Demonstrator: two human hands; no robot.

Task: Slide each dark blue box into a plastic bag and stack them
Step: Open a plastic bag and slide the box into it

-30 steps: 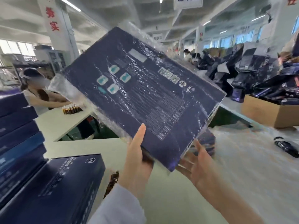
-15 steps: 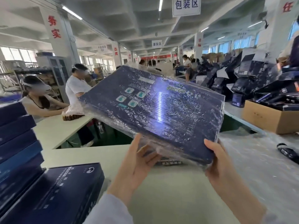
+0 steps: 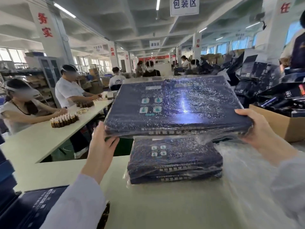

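Fingers of the left hand curl under one near corner of a box; the right hand clamps the other, thumb on top. The single dark blue box, flat, with four pale icons, gleams inside a wrinkled bag. It hangs between both hands, above a stack of three bagged boxes on the table.

Left hand gripping box corner, right hand gripping opposite corner
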